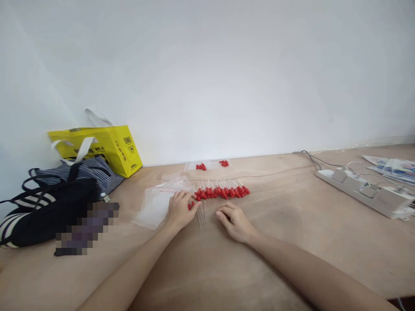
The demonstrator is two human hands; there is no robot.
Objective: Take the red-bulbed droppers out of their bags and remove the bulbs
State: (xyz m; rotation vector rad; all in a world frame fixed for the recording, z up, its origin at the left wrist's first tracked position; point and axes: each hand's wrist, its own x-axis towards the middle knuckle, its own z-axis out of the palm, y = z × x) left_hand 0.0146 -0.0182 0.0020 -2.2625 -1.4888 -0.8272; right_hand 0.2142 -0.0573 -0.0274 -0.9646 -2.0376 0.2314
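Observation:
My left hand (182,210) lies palm down on the table, fingers bent and thumb held apart. Small red rubber bulbs (191,206) show in the gap between thumb and forefinger. Just right of the thumb, several bare clear thin tubes (202,217) lie side by side. Behind both hands stretches a row of droppers (223,192), red bulbs towards me and clear stems towards the wall. My right hand (236,222) rests on its side to the right of the tubes, fingers curled in and thumb against them. Whatever it may hold is hidden.
Clear zip bags (152,203) lie left of my left hand. Farther back, loose red bulbs (224,163) sit on another clear bag (212,164) near the wall. A yellow bag (125,151) and dark bags (68,205) stand left. Right are a power strip (353,192) and papers (394,166).

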